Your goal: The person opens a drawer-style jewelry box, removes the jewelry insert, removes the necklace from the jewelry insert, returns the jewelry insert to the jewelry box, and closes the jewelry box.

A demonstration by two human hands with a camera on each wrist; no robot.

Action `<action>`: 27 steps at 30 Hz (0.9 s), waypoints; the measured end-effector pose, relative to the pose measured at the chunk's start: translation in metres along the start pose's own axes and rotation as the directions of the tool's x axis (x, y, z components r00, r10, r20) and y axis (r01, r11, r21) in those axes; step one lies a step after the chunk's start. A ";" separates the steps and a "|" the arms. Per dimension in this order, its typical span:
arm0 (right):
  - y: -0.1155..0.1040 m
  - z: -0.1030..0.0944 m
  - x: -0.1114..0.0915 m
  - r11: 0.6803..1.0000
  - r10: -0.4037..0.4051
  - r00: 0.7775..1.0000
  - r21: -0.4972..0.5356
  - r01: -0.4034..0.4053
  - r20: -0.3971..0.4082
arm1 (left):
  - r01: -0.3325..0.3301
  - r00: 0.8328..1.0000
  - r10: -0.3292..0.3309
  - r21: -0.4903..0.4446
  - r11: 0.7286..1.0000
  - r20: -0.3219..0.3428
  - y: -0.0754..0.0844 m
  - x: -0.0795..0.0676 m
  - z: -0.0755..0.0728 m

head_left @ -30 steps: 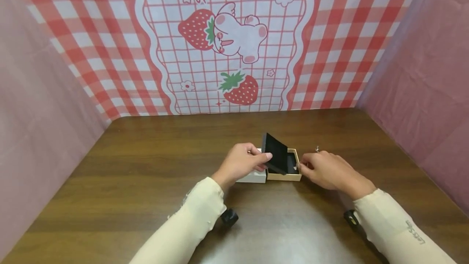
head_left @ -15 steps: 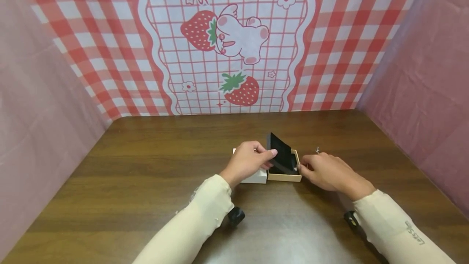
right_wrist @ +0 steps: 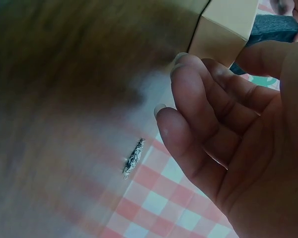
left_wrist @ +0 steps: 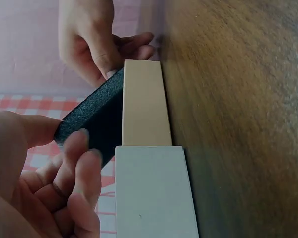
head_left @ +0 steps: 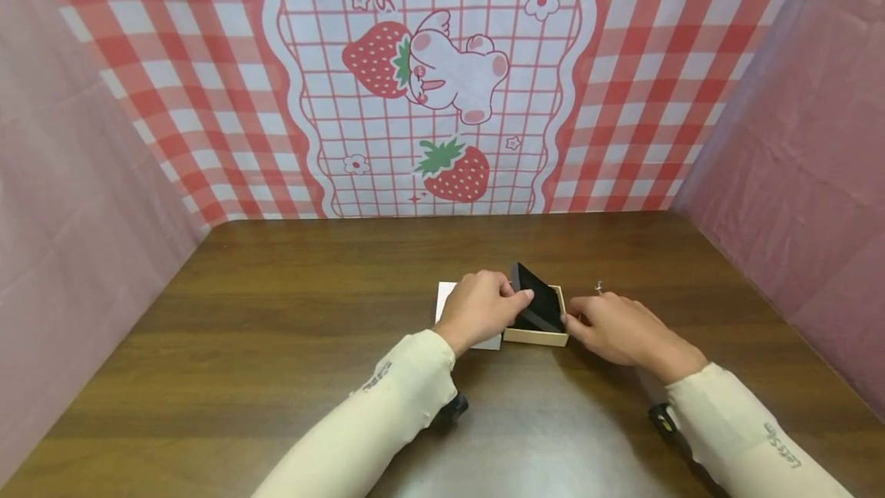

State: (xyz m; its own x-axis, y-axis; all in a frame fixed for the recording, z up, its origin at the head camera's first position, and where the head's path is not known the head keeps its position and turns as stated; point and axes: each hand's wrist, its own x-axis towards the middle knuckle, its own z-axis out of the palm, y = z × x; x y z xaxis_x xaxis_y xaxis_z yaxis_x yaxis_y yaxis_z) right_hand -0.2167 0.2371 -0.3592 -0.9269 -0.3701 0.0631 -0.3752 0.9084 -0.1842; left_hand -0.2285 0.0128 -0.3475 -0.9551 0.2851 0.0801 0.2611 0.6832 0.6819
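My left hand [head_left: 478,304] pinches a black foam pad [head_left: 539,294] by its raised left end, thumb on one face and fingers on the other. The pad slants down to the right into a small tan cardboard box [head_left: 535,337]. In the left wrist view the foam's rough edge [left_wrist: 92,106] dips behind the box wall [left_wrist: 145,104]. My right hand [head_left: 618,327] holds the box at its right wall, thumb at the rim and fingertips outside, as the right wrist view shows. The box's inside is mostly hidden under the pad.
Left of the tan box, and against it, lies a white box part [head_left: 445,297], partly covered by my left hand. A small silvery textured piece [right_wrist: 133,158] lies on the wooden table [head_left: 311,313] behind my right hand. A checked cloth [head_left: 228,98] hangs at the back.
My left hand has moved right and the foam pad has tilted lower into the tan box. More of the white box part shows. My right hand has stayed at the box's right wall.
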 end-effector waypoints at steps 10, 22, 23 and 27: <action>0.003 0.000 -0.001 1.000 -0.007 1.000 0.001 0.007 -0.004 | -0.106 0.992 0.122 0.279 0.954 -0.041 0.003 0.002 0.005; 0.002 -0.001 -0.002 1.000 -0.025 0.999 0.018 0.025 -0.022 | -0.100 0.989 0.135 0.425 0.900 -0.052 0.001 0.005 0.009; 0.002 -0.001 -0.002 1.000 -0.023 0.999 0.017 0.024 -0.022 | -0.097 0.990 0.131 0.429 0.898 -0.051 0.001 0.005 0.009; 0.002 -0.001 -0.002 1.000 -0.023 1.000 0.019 0.024 -0.021 | -0.095 0.989 0.135 0.446 0.890 -0.058 0.000 0.006 0.010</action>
State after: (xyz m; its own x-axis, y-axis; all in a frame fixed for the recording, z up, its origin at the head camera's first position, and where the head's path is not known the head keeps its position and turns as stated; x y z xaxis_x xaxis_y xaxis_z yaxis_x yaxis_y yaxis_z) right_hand -0.2153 0.2397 -0.3583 -0.9179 -0.3869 0.0878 -0.3968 0.8957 -0.2008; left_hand -0.2328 0.0208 -0.3546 -0.9177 0.3349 0.2137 0.3855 0.8807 0.2752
